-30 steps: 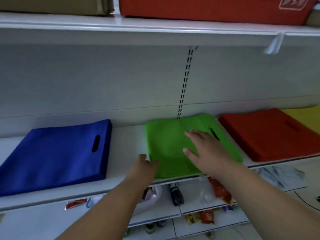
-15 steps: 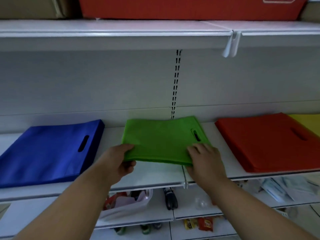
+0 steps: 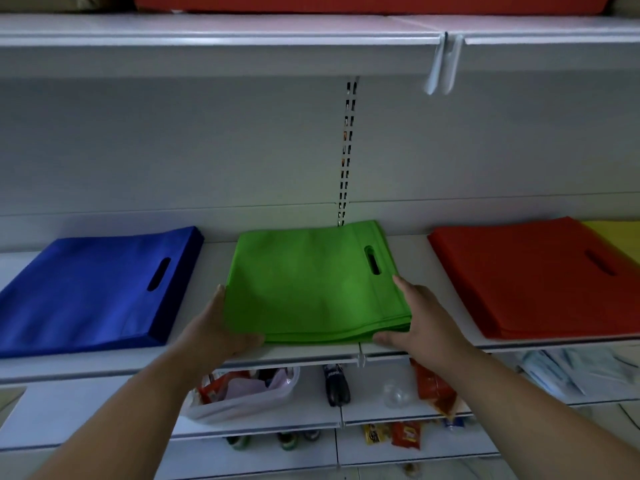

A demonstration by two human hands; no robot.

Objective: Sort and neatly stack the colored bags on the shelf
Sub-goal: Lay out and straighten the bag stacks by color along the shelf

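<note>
Setting: white shop shelf under a dim upper shelf.
Green bags: flat stack mid-shelf, handle slot at right.
My left hand: fingers curled round the stack's near-left corner.
My right hand: holds the near-right corner, thumb along the front edge.
Neighbours: blue bags left, red bags right, both apart from green.

white shelf | on it, left to right: blue bags, green bags, red bags, yellow bags (mostly cut off at right edge) | each stack flat, apart from its neighbours except yellow beside red
</note>
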